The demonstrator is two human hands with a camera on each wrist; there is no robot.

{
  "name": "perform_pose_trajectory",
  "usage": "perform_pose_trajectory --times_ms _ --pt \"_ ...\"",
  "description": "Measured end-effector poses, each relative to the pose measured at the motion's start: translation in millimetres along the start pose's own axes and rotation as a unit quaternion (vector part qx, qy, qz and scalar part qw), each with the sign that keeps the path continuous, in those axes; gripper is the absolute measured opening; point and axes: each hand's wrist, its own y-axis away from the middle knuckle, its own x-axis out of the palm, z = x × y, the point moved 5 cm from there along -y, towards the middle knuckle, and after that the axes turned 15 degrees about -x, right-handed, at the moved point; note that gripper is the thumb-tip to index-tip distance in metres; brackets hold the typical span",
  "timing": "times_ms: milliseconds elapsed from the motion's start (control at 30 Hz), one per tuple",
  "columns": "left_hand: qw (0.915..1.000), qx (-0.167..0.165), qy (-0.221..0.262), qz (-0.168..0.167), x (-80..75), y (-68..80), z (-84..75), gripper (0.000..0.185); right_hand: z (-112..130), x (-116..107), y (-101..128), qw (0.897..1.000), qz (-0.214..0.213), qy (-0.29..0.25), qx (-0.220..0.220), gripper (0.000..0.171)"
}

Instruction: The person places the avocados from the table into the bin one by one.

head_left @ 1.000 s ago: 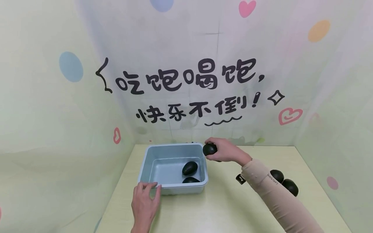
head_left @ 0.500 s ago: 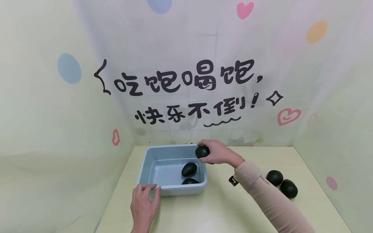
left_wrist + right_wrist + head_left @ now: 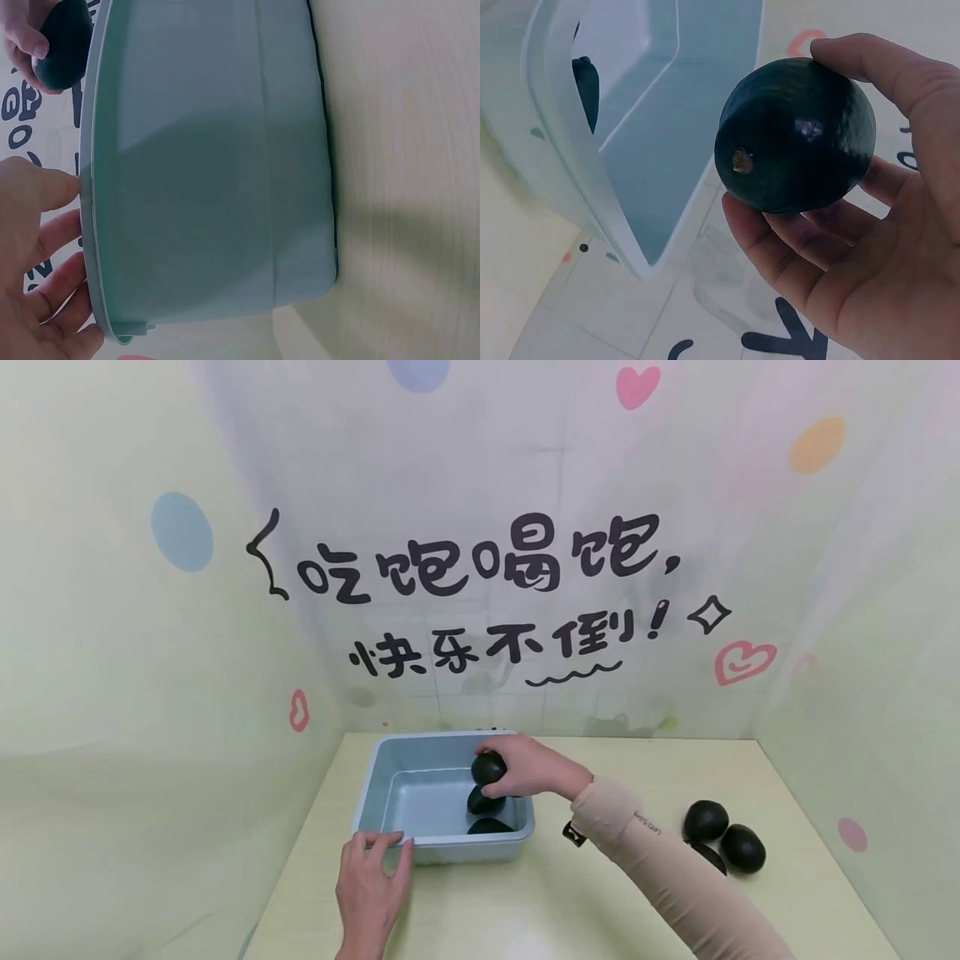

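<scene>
In the head view my right hand (image 3: 532,766) grips a dark green avocado (image 3: 489,767) over the right part of a pale blue plastic bin (image 3: 367,785). The right wrist view shows thumb and fingers round the avocado (image 3: 799,135), its stem scar showing. Two more avocados lie in the bin: one (image 3: 480,800) partly behind the held one, another (image 3: 491,827) half hidden by the front wall. My left hand (image 3: 371,885) rests its fingertips on the bin's front rim at the left corner. In the left wrist view the fingers (image 3: 56,289) touch the rim, loosely bent.
Several avocados (image 3: 742,848) sit together on the light wooden table (image 3: 585,910) at the right, one partly behind my right sleeve (image 3: 652,860). A printed backdrop (image 3: 480,468) stands behind the table and at both sides.
My right hand has carried the avocado left and slightly down, from beside the bin's right rim to over its inside. The left hand has stayed on the rim.
</scene>
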Motion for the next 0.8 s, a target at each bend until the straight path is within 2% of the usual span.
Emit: perform_pose_trajectory --times_ms 300,800 --pt "0.9998 0.015 0.007 -0.007 -0.7 1.4 -2.9 0.018 6.8 17.3 -7.7 0.999 0.022 0.011 -0.032 0.051" --pt "1.0000 0.004 -0.003 0.000 -1.0 0.1 -1.9 0.018 16.3 36.6 -15.5 0.996 0.048 0.044 -0.061 0.056"
